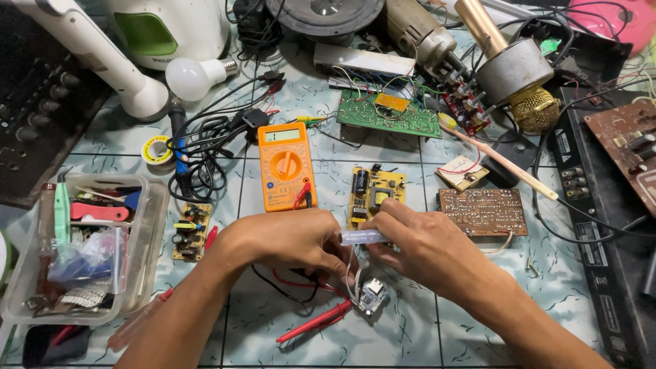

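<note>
Clear tube (361, 237) pinched between both hands' fingers (355, 256).

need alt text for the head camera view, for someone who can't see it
Two bare hands, left hand and right hand, hold a small clear plastic tube together above a tiled worktable. Beneath them lie a small module with white wires and a red test probe; an orange multimeter and a yellow circuit board lie beyond.

Bare tile shows along the floor's near edge, right of the red probe (316, 330). The far edge is packed: multimeter (286, 166), circuit boards (388, 113), tangled cables (205, 147). A plastic tray (147, 236) blocks the left edge.
</note>
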